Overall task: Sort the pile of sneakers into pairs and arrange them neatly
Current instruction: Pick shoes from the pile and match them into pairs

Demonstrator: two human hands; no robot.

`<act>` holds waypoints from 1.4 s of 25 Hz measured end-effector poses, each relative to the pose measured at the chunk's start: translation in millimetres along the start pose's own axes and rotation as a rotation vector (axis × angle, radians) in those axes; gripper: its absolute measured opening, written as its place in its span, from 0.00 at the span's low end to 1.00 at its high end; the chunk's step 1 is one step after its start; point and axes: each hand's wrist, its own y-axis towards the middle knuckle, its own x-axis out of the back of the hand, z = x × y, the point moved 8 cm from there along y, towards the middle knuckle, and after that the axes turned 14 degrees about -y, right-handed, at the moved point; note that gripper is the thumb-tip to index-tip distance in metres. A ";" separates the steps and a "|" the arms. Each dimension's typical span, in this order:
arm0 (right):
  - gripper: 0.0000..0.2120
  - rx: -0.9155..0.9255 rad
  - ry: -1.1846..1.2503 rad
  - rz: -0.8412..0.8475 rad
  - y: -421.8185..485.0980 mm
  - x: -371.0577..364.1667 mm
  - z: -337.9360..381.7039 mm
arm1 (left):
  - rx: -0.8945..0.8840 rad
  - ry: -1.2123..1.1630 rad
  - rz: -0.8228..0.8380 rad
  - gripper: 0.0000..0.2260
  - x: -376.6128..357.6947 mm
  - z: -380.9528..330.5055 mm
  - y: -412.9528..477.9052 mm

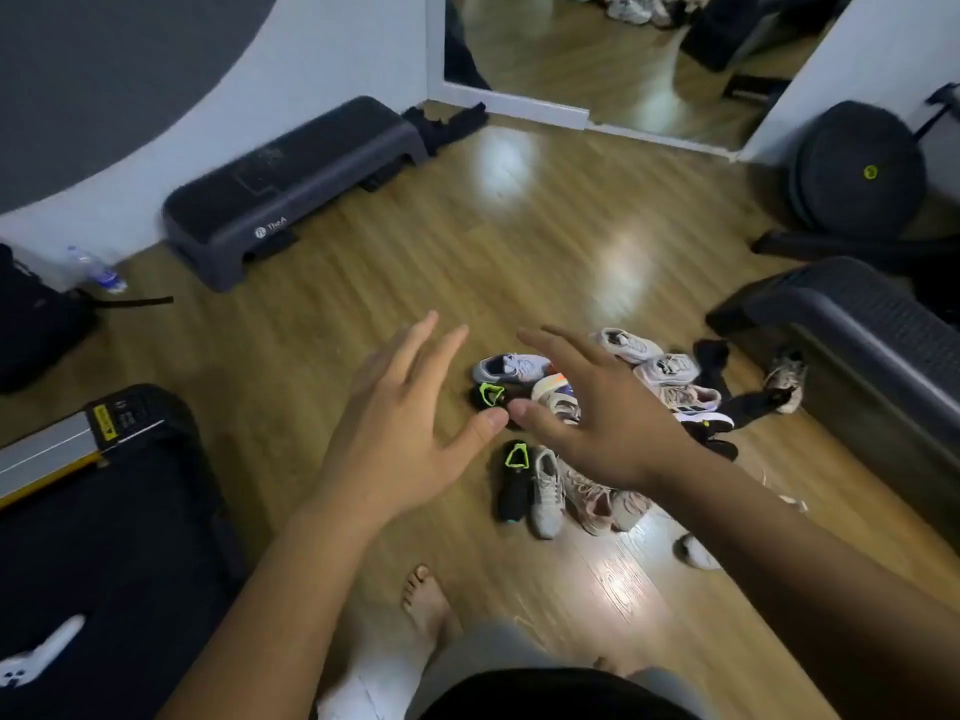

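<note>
A loose pile of sneakers lies on the wooden floor in front of me. Among them are a black shoe with a neon green heel loop (514,483), a second black and green shoe (488,396), a grey sneaker (546,491), a pinkish sneaker (592,498), a grey-blue sneaker (511,367) and two white sneakers (628,345) (670,368). My left hand (400,423) and my right hand (592,413) hover above the pile with fingers spread, holding nothing. Their thumbs nearly meet. The right hand hides part of the pile.
A dark step platform (291,184) stands by the left wall, another (852,324) at the right with a worn shoe (785,379) beside it. A water bottle (98,270), black bag (36,319), mirror (623,59) and weight plates (857,168) line the room's edges. My bare foot (423,602) is below.
</note>
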 end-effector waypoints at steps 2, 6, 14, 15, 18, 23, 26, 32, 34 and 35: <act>0.34 -0.002 -0.188 -0.076 -22.2 9.3 -20.9 | -0.028 0.122 -0.020 0.34 -22.8 -22.8 -1.5; 0.35 -0.084 -0.308 -0.149 -86.1 20.0 -90.9 | -0.116 0.261 0.003 0.31 -99.2 -81.4 -7.7; 0.35 -0.373 -0.265 -0.145 -269.3 48.5 -292.5 | -0.244 0.232 0.202 0.31 -323.4 -230.7 -28.9; 0.35 -0.414 -0.250 -0.163 -288.2 54.2 -313.8 | -0.269 0.237 0.244 0.31 -347.2 -248.7 -29.6; 0.33 -0.533 -0.210 -0.203 -335.6 70.3 -374.8 | -0.327 0.242 0.368 0.31 -412.4 -297.3 -22.2; 0.32 -0.730 -0.144 -0.221 -386.8 90.1 -470.2 | -0.415 0.227 0.527 0.31 -514.5 -356.2 18.9; 0.32 -0.873 -0.141 -0.194 -419.2 101.5 -536.8 | -0.427 0.171 0.632 0.31 -584.6 -381.1 60.1; 0.32 -0.957 -0.170 -0.122 -422.3 148.0 -637.9 | -0.373 0.141 0.669 0.31 -664.0 -421.6 142.1; 0.32 -0.907 -0.207 -0.124 -402.1 166.8 -663.3 | -0.365 0.142 0.654 0.31 -676.4 -432.4 160.0; 0.31 -0.877 -0.219 -0.115 -392.1 173.7 -674.7 | -0.345 0.144 0.649 0.31 -681.6 -435.3 166.3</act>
